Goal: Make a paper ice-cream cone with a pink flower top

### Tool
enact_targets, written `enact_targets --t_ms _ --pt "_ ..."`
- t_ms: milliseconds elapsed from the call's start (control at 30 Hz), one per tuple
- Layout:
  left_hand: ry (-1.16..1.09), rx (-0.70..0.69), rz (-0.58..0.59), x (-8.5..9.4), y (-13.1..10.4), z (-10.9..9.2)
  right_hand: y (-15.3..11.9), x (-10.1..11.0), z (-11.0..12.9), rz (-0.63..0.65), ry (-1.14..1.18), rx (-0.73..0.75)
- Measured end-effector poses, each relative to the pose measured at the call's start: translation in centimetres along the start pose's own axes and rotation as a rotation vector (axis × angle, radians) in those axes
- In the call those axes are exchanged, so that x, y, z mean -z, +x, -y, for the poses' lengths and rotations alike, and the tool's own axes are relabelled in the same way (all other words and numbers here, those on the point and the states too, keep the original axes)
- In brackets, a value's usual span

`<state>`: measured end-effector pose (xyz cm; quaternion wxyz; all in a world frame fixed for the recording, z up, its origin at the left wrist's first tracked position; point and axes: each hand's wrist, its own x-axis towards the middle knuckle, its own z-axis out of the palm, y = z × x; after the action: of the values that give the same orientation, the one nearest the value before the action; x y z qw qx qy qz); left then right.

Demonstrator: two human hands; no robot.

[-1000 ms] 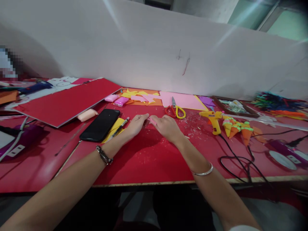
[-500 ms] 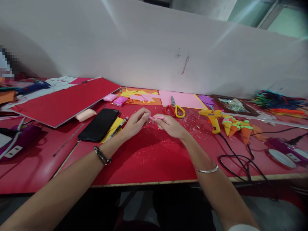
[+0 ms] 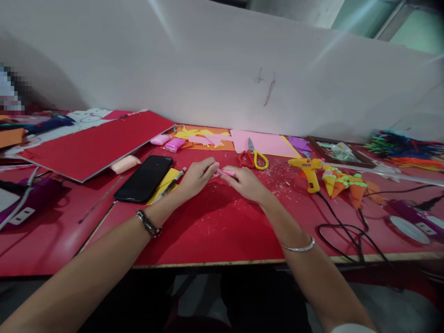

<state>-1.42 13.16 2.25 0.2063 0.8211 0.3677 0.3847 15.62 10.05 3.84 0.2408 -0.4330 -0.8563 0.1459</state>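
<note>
A small pink piece [image 3: 227, 172], which looks like rolled paper, is held between my two hands over the red table. My right hand [image 3: 245, 183] pinches its right part. My left hand [image 3: 200, 177] has its fingers closed at the left end of the piece, thumb and fingertips together. Beyond the hands lie scissors [image 3: 255, 158] with red and yellow handles, open blades not clearly visible. Left of my left hand are a pen [image 3: 170, 184], a yellow paper [image 3: 163, 187] and a black phone [image 3: 144, 179].
A yellow glue gun [image 3: 309, 172] with a black cord stands right, beside small orange and yellow cones [image 3: 356, 190]. A red board [image 3: 100, 143] lies left. Pink sheets [image 3: 265, 142], paper scraps and a tray [image 3: 364, 163] line the back. A purple power strip [image 3: 29, 201] sits far left.
The fingertips of both hands have shifted slightly around the pink piece, and my left thumb is more extended. The view has moved a little.
</note>
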Motion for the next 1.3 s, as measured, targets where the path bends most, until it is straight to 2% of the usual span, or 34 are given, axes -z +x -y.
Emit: enact_targets --t_ms 100,167,267,367,467,567,667,800,900,1000,1100,1200,1300 --pt "-0.097 0.049 0.012 -0.2 0.2 0.2 0.1 -0.3 0.0 0.003 -0.356 -0.083" --pt "-0.246 0.165 0.088 -0.4 0.4 0.4 0.2 -0.5 0.1 0.011 -0.526 -0.100" --pt "-0.403 0.326 0.189 -0.6 0.4 0.5 0.4 -0.8 0.2 0.031 -0.581 -0.112" --pt "-0.364 0.278 0.144 -0.5 0.2 0.3 0.3 -0.4 0.3 0.027 -0.360 -0.113" --pt "-0.223 0.072 0.084 -0.1 0.1 0.1 0.0 0.3 0.0 0.078 0.055 -0.060" --pt "-0.163 -0.126 0.154 0.3 0.1 0.1 -0.3 0.8 -0.5 0.199 0.386 -0.032" --pt "-0.178 -0.116 0.210 0.4 0.0 0.0 -0.4 0.7 -0.7 0.239 0.455 -0.040" --pt "-0.269 0.090 0.146 0.3 0.0 -0.5 -0.1 -0.2 -0.5 0.127 0.335 -0.012" --pt "-0.316 0.221 0.102 0.0 0.2 -0.6 0.2 -0.7 -0.4 0.020 0.081 -0.025" --pt "-0.387 0.327 0.097 -0.3 0.3 -0.5 0.3 -0.9 -0.3 -0.006 -0.246 -0.079" --pt "-0.448 0.424 0.110 -0.5 0.3 -0.4 0.4 -0.9 -0.2 0.014 -0.475 -0.122" --pt "-0.400 0.460 0.146 -0.5 0.2 -0.3 0.5 -0.9 -0.1 0.035 -0.550 -0.133" --pt "-0.285 0.357 0.110 -0.4 0.2 -0.2 0.5 -0.9 -0.1 0.015 -0.407 -0.138"
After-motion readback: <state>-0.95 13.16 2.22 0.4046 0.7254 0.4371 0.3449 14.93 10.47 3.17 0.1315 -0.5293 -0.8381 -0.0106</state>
